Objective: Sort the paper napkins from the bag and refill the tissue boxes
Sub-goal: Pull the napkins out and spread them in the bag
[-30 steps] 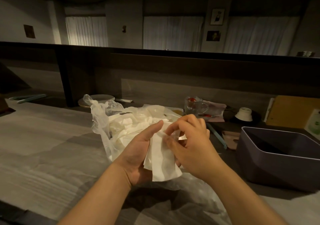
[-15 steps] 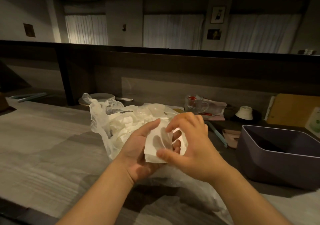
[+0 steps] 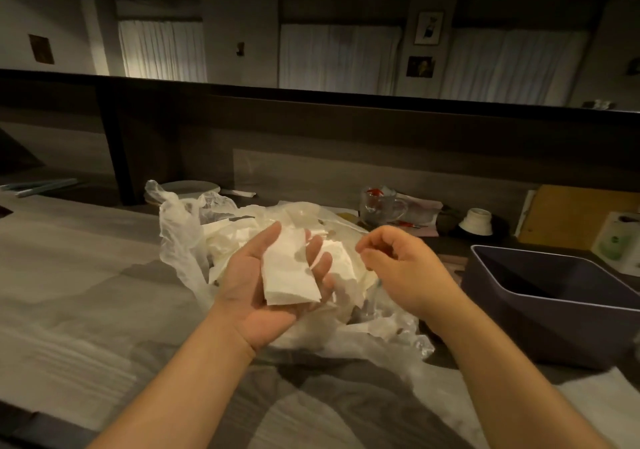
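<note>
Left hand (image 3: 256,286) palm-up under folded napkin (image 3: 289,275), bag (image 3: 194,237) behind

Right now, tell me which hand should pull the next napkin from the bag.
Right, probably: the right hand is empty above the plastic bag, while the left hand carries a folded napkin on its palm.
</note>
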`<state>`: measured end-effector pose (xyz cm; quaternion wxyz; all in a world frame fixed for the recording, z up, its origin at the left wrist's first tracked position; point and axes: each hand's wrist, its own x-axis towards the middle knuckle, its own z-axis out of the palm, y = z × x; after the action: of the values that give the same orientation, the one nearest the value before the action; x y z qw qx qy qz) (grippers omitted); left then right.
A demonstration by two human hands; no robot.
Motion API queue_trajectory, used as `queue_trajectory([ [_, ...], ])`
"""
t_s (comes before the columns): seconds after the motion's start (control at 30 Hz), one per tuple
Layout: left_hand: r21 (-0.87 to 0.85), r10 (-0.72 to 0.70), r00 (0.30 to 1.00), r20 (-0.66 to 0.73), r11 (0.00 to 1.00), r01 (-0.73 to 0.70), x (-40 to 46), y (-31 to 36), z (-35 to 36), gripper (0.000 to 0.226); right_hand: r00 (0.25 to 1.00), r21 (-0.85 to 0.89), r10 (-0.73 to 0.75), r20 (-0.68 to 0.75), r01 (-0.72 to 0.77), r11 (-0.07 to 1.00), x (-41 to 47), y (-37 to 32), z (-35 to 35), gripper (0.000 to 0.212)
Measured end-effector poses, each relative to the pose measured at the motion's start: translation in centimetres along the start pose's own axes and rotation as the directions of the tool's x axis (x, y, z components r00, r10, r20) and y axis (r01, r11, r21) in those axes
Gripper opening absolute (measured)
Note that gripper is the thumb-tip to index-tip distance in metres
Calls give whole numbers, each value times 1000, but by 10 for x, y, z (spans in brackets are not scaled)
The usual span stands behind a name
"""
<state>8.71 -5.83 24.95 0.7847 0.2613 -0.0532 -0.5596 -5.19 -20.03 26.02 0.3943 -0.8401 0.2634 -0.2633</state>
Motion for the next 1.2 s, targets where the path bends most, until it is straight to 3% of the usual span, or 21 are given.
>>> queue_trajectory([
  [0.1,-37,-7,1000,5,999,7,4,2,-4,66,967,-193,144,212,-103,976,2,7,-9,16],
  [0.27,-30,13,999,39,999,-12,7,3,-6,64,971,-250,191,142,-152,956,4,15,5,36],
  [0.37,10,61,998,24,998,-61,9,4,-7,63,986,-285,94,135,-52,957,2,18,12,35],
  [0.53,-40,79,992,95,996,-75,7,5,-7,60,944,-474,-95,315,243,846,-1,14,21,44],
  [0.8,-75,92,990,104,994,-85,7,5,-7,58,934,-480,-254,250,347,806,-4,13,26,24],
  [1.07,-97,128,988,89,988,-120,7,5,-8,56,937,-501,-235,258,338,797,-4,13,34,26],
  [1.2,-94,127,986,105,989,-117,7,5,-7,58,934,-529,-228,275,345,775,-5,13,31,37],
])
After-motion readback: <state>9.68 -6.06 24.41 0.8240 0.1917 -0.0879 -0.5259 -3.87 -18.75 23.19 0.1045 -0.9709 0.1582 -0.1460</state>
